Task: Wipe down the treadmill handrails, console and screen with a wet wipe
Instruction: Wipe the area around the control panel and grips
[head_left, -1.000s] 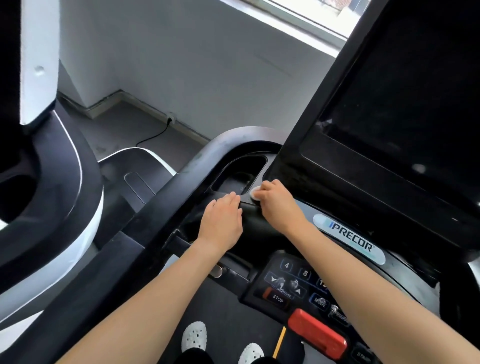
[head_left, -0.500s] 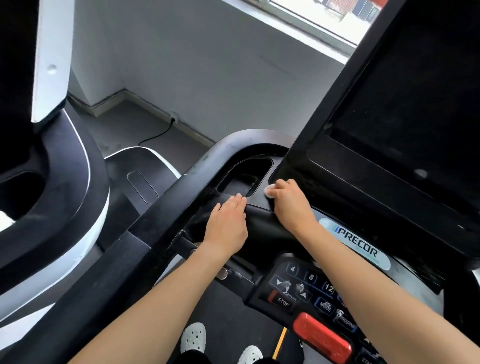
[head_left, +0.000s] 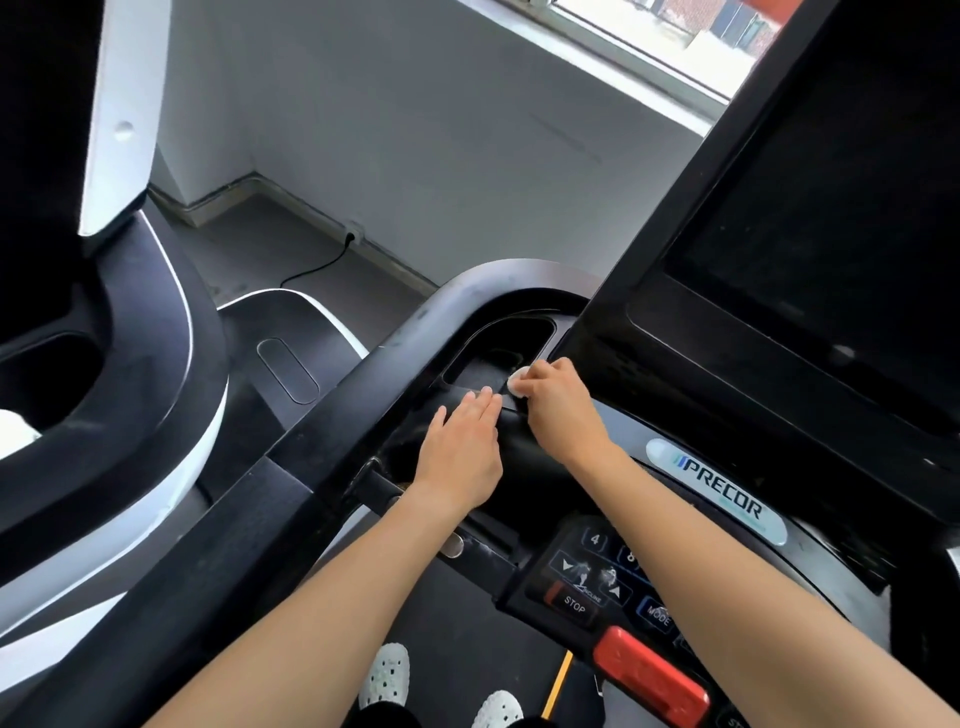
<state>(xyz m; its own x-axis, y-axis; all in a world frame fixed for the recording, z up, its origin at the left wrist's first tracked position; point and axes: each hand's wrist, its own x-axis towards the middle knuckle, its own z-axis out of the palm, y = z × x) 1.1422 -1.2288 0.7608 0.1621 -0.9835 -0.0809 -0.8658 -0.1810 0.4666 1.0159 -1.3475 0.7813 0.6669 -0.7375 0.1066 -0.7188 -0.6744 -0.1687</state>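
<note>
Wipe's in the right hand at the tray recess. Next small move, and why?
Probably slide the wipe, pinched in the right hand, leftward along the near rim of the tray recess. It sits at the recess's right corner, so that rim looks next; the left hand rests flat below it.

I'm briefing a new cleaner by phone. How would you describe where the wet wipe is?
Start at the dark screen on the right; by its lower left corner is a recessed tray. At the tray's near edge the right hand pinches the wet wipe, the only white wad there.
</note>
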